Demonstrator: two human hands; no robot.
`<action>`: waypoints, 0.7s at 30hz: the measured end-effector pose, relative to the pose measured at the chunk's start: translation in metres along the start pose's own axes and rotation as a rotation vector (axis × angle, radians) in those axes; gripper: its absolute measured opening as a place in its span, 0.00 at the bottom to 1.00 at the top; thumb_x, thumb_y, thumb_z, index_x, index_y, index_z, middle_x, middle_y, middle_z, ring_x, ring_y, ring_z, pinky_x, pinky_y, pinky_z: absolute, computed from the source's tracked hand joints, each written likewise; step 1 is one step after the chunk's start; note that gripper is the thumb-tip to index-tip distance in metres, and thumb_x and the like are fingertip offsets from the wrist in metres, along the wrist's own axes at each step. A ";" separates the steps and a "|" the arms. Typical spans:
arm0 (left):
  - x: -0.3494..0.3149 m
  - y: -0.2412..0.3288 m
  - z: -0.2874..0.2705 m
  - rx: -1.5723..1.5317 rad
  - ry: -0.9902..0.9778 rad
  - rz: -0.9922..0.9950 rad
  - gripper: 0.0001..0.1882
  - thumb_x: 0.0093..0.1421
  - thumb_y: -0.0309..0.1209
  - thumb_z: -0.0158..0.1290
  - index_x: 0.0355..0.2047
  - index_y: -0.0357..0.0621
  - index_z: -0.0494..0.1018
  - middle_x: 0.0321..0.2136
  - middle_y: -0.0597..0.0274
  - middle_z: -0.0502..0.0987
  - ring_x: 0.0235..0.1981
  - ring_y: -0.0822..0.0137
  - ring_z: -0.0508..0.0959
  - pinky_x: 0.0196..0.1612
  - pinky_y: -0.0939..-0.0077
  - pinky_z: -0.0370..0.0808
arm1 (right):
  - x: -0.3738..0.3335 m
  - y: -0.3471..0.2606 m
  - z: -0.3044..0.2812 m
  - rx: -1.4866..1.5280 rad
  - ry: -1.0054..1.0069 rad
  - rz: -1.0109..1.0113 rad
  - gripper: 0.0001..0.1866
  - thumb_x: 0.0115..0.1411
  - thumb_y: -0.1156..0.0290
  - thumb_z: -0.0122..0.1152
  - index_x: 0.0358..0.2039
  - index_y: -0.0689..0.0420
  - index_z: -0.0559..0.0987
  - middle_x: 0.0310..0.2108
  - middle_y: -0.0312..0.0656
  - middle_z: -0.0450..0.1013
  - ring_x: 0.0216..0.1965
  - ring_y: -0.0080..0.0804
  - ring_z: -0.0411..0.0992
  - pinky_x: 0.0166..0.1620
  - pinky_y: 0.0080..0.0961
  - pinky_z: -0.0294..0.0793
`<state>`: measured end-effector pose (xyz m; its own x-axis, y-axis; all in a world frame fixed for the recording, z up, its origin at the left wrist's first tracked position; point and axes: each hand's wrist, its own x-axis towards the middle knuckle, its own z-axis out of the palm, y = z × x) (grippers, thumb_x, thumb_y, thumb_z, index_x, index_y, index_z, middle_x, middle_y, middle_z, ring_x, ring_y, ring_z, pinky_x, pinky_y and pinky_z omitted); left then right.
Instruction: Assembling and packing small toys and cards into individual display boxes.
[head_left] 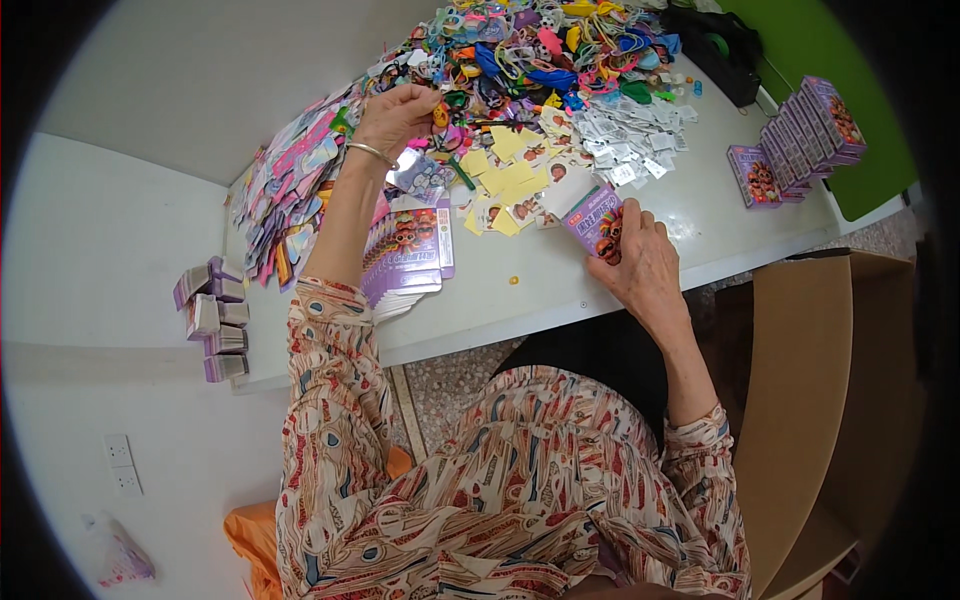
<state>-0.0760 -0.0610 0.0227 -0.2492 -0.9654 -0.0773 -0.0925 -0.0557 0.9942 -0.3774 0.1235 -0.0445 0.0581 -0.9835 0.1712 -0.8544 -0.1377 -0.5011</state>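
Observation:
My right hand [645,262] grips a small purple cardboard box [597,225] printed with cartoon faces, near the table's front edge. My left hand [398,115], with a bangle at its wrist, is pinched closed at the near edge of a heap of colourful small toys and bands [540,60]. At its fingertips is a small orange-yellow toy [440,116]. Below that hand lies a shiny clear packet [418,175]. A fanned stack of flat purple boxes [405,255] rests beside my left forearm. Yellow paper slips [515,180] and face-printed cards lie between my hands.
Small white sachets [625,138] are piled right of the yellow slips. Filled purple boxes [810,135] stand stacked at the right. A slanting pile of pink and purple cards [295,200] covers the left, with bundled stacks [215,320] at the table's left edge. An open carton [800,400] stands below right.

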 end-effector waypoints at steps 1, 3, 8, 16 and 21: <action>-0.001 0.003 0.003 -0.059 -0.032 -0.021 0.06 0.61 0.30 0.56 0.33 0.41 0.75 0.28 0.69 0.76 0.29 0.74 0.76 0.35 0.78 0.76 | 0.001 -0.001 0.001 0.000 0.000 0.000 0.32 0.42 0.66 0.67 0.45 0.66 0.65 0.33 0.55 0.70 0.35 0.52 0.70 0.39 0.42 0.72; -0.010 0.016 0.027 -0.148 -0.040 -0.034 0.06 0.61 0.29 0.56 0.33 0.40 0.75 0.29 0.66 0.76 0.30 0.72 0.77 0.35 0.74 0.77 | 0.002 -0.002 0.002 0.033 0.007 -0.012 0.30 0.42 0.66 0.67 0.43 0.66 0.65 0.31 0.55 0.70 0.34 0.53 0.71 0.38 0.42 0.72; -0.027 0.026 0.085 -0.406 -0.173 -0.094 0.07 0.60 0.26 0.56 0.37 0.38 0.73 0.32 0.61 0.78 0.34 0.66 0.79 0.41 0.68 0.78 | 0.005 -0.008 0.003 0.035 0.003 -0.009 0.30 0.42 0.65 0.68 0.41 0.66 0.65 0.31 0.56 0.71 0.34 0.54 0.71 0.38 0.42 0.73; -0.045 -0.011 0.138 -0.458 -0.066 -0.116 0.06 0.61 0.26 0.54 0.36 0.36 0.73 0.33 0.58 0.77 0.33 0.66 0.79 0.40 0.70 0.79 | 0.001 -0.008 -0.007 0.136 -0.069 0.000 0.32 0.41 0.62 0.69 0.42 0.66 0.65 0.31 0.58 0.71 0.34 0.55 0.72 0.38 0.43 0.72; -0.063 -0.018 0.159 0.013 0.024 0.158 0.05 0.58 0.27 0.57 0.31 0.38 0.74 0.26 0.63 0.78 0.30 0.70 0.77 0.34 0.74 0.76 | -0.001 -0.003 -0.008 0.174 -0.053 0.019 0.30 0.42 0.62 0.67 0.41 0.66 0.65 0.31 0.58 0.72 0.33 0.56 0.73 0.38 0.43 0.72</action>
<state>-0.2116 0.0409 -0.0020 -0.2387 -0.9677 0.0816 -0.0666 0.1001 0.9927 -0.3790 0.1256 -0.0362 0.0738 -0.9904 0.1171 -0.7534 -0.1323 -0.6441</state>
